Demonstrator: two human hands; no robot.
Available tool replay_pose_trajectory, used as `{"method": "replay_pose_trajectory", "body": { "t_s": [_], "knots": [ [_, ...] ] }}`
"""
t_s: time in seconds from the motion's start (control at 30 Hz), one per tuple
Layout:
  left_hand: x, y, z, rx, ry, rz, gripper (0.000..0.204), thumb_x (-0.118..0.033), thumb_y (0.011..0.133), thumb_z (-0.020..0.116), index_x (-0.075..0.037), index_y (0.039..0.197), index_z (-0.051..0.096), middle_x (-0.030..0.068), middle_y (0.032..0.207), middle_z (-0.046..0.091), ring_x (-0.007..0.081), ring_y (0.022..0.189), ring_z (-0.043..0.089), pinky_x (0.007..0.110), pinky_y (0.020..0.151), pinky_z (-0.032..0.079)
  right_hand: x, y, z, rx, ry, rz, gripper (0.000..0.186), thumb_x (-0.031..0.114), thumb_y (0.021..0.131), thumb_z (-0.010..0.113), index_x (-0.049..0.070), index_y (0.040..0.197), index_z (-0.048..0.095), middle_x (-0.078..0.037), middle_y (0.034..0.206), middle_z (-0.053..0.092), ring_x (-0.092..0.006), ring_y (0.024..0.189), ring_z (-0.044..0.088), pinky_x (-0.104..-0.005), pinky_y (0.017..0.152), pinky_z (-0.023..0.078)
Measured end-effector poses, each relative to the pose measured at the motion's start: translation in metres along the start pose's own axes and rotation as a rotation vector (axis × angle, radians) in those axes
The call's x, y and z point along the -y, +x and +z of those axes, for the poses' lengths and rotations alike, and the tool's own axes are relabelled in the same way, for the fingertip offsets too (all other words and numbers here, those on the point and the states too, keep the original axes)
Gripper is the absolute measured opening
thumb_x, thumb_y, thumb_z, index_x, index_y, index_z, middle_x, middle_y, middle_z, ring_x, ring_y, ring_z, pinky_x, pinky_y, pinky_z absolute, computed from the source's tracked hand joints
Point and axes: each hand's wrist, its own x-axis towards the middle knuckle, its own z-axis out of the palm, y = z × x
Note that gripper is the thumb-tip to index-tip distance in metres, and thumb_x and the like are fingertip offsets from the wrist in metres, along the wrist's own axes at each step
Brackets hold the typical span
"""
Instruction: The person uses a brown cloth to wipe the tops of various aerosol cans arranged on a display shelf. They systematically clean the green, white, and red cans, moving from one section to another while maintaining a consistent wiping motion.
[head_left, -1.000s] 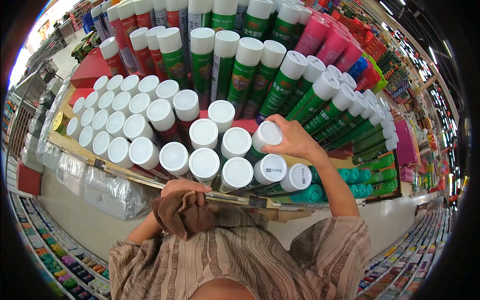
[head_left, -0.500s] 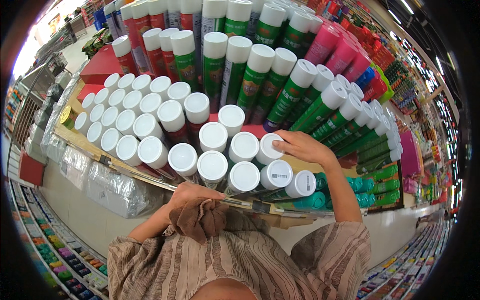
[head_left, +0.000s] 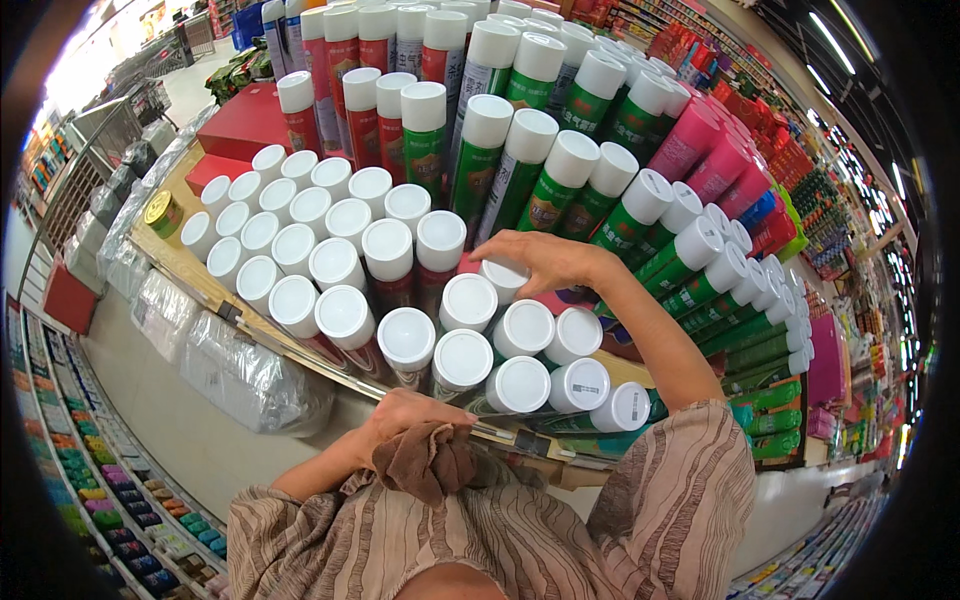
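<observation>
Since the last frame the right hand [head_left: 548, 258] has hopped off the cap it was on and over to a different white-capped can [head_left: 503, 279] further back, around the middle of the frame. The can it left [head_left: 574, 336] now sits uncovered, lower and to the right. The whole display has also slid a bit rightward in view.

Right forearm comes up from the lower right, wrist bent, palm down. Those fingers are spread and arched around the cap; can't tell if they're actually squeezing. The left hand [head_left: 405, 416] is still at the front edge of the tabletop [head_left: 180, 182], lower middle, fingers curled around a crumpled brown cloth [head_left: 428, 462].

Caps are smooth, round white plastic with a raised rim. Taller green cans [head_left: 562, 182] stand behind, shiny cylinders. Tabletop's pale wood, and the striped shirt [head_left: 490, 530] looks thin and wrinkly.
</observation>
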Motion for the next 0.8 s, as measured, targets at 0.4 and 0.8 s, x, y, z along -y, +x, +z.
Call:
{"method": "replay_pose_trajectory", "body": {
  "t_s": [0.4,0.8],
  "knots": [
    [0.008,0.001,-0.001,0.047,0.006,0.003,0.029,-0.02,0.084,0.061,0.0,0.103,0.065,0.013,0.084,0.068,0.0251,0.07,0.067,0.031,0.062,0.053,0.007,-0.118,-0.04,-0.403,-0.02,0.283,0.06,0.024,0.066,0.077,0.009,0.118,0.05,-0.013,0.113,0.058,-0.0308,0.105,0.057,-0.0387,0.092,0.045],
    [0.022,0.016,0.011,0.249,-0.133,-0.06,0.037,-0.027,0.081,0.061,0.0,0.106,0.064,0.016,0.101,0.069,0.0295,0.087,0.069,0.035,0.073,0.054,0.032,-0.198,-0.015,-0.644,-0.244,0.815,0.057,0.036,0.062,0.08,0.004,0.104,0.059,-0.018,0.093,0.066,-0.033,0.087,0.065,-0.0386,0.078,0.051]
  ]
}}
